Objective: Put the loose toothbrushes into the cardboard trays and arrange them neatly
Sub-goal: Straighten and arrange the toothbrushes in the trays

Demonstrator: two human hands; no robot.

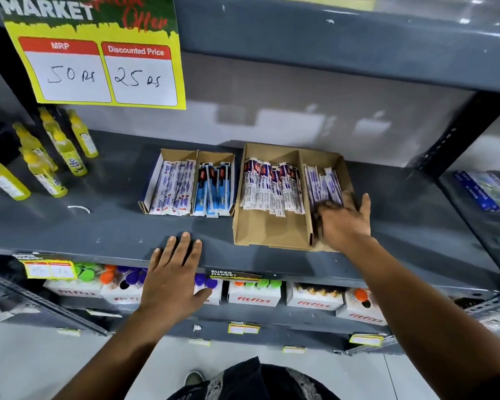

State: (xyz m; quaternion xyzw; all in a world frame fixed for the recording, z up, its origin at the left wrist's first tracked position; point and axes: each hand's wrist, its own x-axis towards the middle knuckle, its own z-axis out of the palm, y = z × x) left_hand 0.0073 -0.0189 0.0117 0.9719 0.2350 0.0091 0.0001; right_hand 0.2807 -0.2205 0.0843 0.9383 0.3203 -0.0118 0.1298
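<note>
Grey shelf carried everything: two cardboard trays sat mid-shelf, touching side by side, nearer the back edge than the front. Right tray, the bigger one, had two compartments; its left one held a row of white-and-purple toothbrush packs pushed to the back, front half bare. Its right compartment held purple packs, a bit fanned, not squared up. Left tray, smaller, looked done: white packs in its left compartment, blue packs in its right, both roughly straight. No loose toothbrush seen on the shelf. Right hand was inside the right compartment of the big tray, fingers spread flat on the near ends of the purple packs, thumb out over the tray's right wall; pressing, not gripping, as far as I could tell. Left hand lay open and flat on the shelf's front edge, holding nothing, likely bracing. Judged step: loading over, tidying the last compartment. Next move likely called for sliding the purple packs back and parallel, without buckling the thin divider.
</note>
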